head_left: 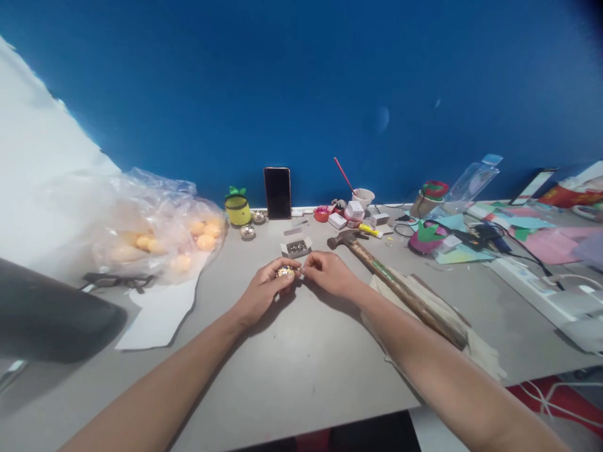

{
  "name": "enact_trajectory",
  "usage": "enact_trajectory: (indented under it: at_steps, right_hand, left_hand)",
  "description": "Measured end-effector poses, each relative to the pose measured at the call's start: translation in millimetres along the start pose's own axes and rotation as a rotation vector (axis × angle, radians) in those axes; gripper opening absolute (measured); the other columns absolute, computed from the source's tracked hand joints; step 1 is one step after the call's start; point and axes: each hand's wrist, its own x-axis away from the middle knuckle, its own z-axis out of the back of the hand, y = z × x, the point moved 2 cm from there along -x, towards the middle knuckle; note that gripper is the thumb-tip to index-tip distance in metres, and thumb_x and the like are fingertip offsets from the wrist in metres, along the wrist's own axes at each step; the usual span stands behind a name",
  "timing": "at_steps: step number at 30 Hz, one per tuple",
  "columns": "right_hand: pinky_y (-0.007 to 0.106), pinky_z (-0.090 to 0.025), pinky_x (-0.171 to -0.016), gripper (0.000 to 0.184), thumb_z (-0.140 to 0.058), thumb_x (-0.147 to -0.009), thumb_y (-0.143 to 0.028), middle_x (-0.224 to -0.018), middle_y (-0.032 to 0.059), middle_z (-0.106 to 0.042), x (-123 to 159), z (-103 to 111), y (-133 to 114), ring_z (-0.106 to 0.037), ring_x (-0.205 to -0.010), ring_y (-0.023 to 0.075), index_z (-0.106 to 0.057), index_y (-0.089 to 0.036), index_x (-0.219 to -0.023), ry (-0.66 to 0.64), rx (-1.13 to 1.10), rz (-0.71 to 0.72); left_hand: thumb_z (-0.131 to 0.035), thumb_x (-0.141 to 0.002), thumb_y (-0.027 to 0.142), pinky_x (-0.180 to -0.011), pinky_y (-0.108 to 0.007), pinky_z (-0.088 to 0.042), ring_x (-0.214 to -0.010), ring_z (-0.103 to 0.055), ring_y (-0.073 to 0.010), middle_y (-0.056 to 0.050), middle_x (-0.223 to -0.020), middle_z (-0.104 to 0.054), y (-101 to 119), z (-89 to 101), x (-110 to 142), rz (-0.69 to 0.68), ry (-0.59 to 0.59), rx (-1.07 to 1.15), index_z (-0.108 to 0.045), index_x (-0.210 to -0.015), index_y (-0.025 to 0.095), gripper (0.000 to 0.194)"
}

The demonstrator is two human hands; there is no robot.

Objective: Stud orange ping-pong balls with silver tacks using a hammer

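Note:
My left hand is closed round a small ball studded with shiny gold and silver pieces, some of its surface showing yellowish. Right beside it, my right hand pinches with thumb and fingertips at the ball's right side; what lies between the fingertips is too small to make out. Just beyond the hands stands an open small box of shiny metal pieces that look like thumbtacks. Farther back sit two similar metallic studded balls, one nearer and one by the phone.
A hammer lies on a cloth to the right. Behind stand a phone, a yellow pineapple-like cup and a white cup. Left are a plastic bag of orange balls, glasses and a dark cylinder. Coloured paper and a power strip lie right.

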Motion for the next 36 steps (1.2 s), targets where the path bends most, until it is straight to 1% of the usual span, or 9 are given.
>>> enact_trajectory:
  at_steps: [3, 5, 9, 15, 22, 26, 29, 31, 36]
  right_hand:
    - [0.028, -0.033, -0.066, 0.012, -0.063, -0.09, -0.025, -0.083, 0.0023, -0.073, 3.9, -1.5, -4.2, -0.06, -0.077, 0.0166, -0.07, -0.02, -0.082, -0.075, 0.367, 0.068]
    - [0.028, -0.032, -0.068, 0.012, -0.063, -0.092, -0.025, -0.088, 0.0028, -0.075, 5.7, -1.4, -6.0, -0.061, -0.08, 0.0172, -0.072, -0.021, -0.086, -0.125, 0.445, 0.079]
    - [0.027, -0.033, -0.07, 0.013, -0.063, -0.094, -0.028, -0.092, 0.0026, -0.077, 6.1, 0.8, -7.0, -0.063, -0.083, 0.0173, -0.074, -0.022, -0.091, -0.162, 0.462, 0.074]
    - [0.027, -0.034, -0.07, 0.014, -0.063, -0.095, -0.029, -0.093, 0.0021, -0.077, 6.0, 1.5, -6.0, -0.063, -0.083, 0.0171, -0.074, -0.022, -0.09, -0.155, 0.476, 0.084]
    - [0.027, -0.034, -0.07, 0.013, -0.064, -0.095, -0.028, -0.093, 0.0023, -0.077, 6.6, 1.9, -5.6, -0.064, -0.083, 0.017, -0.075, -0.022, -0.09, -0.15, 0.477, 0.091]
    - [0.027, -0.034, -0.069, 0.014, -0.064, -0.095, -0.029, -0.093, 0.0021, -0.078, 6.3, 0.2, -4.8, -0.065, -0.084, 0.0171, -0.075, -0.022, -0.091, -0.145, 0.486, 0.09]
    - [0.027, -0.037, -0.072, 0.015, -0.063, -0.095, -0.032, -0.097, 0.0023, -0.078, 5.4, 1.1, -6.6, -0.067, -0.088, 0.0177, -0.075, -0.023, -0.093, -0.153, 0.516, 0.104]
    - [0.028, -0.039, -0.074, 0.02, -0.059, -0.098, -0.035, -0.1, 0.0042, -0.079, 3.7, 10.3, -7.8, -0.068, -0.091, 0.0193, -0.075, -0.023, -0.097, -0.048, 0.593, 0.054]
    - [0.033, -0.045, -0.087, 0.03, -0.048, -0.103, -0.036, -0.12, 0.0126, -0.074, 3.0, 64.5, -2.2, -0.067, -0.113, 0.0261, -0.071, -0.021, -0.116, 0.444, 0.782, -0.226]
  left_hand:
    - [-0.072, -0.076, 0.023, -0.058, -0.024, -0.035, -0.06, -0.045, -0.0083, -0.005, -0.092, -0.069, 1.0, 1.5, -2.9, 0.049, 0.055, 0.12, -0.072, -0.104, 0.016, 0.029]
    - [-0.072, -0.072, 0.02, -0.056, -0.024, -0.034, -0.058, -0.045, -0.0082, -0.005, -0.085, -0.067, 2.1, 2.4, -3.9, 0.057, 0.044, 0.22, -0.071, -0.099, 0.014, 0.028]
    - [-0.067, -0.082, 0.035, -0.052, -0.026, -0.036, -0.054, -0.046, -0.0129, 0.0, -0.063, -0.053, 2.4, 4.4, -4.6, 0.031, -0.014, 0.418, -0.07, -0.092, 0.014, 0.024]
    - [-0.068, -0.089, 0.031, -0.049, -0.026, -0.037, -0.054, -0.049, -0.0117, -0.005, -0.086, -0.064, -2.3, 5.2, -6.2, 0.057, -0.042, 0.581, -0.07, -0.109, 0.016, 0.025]
    - [-0.063, -0.095, 0.039, -0.047, -0.025, -0.037, -0.054, -0.048, -0.0113, -0.008, -0.088, -0.067, -4.6, 5.9, -9.5, 0.1, 0.022, 0.586, -0.071, -0.098, 0.013, 0.027]
    - [-0.068, -0.091, 0.044, -0.049, -0.026, -0.04, -0.058, -0.051, -0.0126, -0.01, -0.092, -0.067, 0.3, 4.3, -8.6, 0.106, 0.044, 0.575, -0.071, -0.102, 0.013, 0.034]
    - [-0.08, -0.079, 0.031, -0.049, -0.023, -0.037, -0.059, -0.051, -0.0106, -0.007, -0.093, -0.066, 3.1, 2.0, -6.7, 0.069, 0.036, 0.465, -0.069, -0.105, 0.015, 0.032]
    - [-0.083, -0.072, 0.021, -0.05, -0.021, -0.034, -0.059, -0.05, -0.0086, -0.005, -0.093, -0.065, 2.9, 0.2, -5.9, 0.049, 0.037, 0.372, -0.068, -0.107, 0.017, 0.038]
    - [-0.083, -0.072, 0.023, -0.052, -0.022, -0.036, -0.055, -0.046, -0.0056, 0.0, -0.092, -0.063, 2.2, -4.2, -4.4, -0.019, 0.073, 0.148, -0.064, -0.115, 0.02, 0.046]
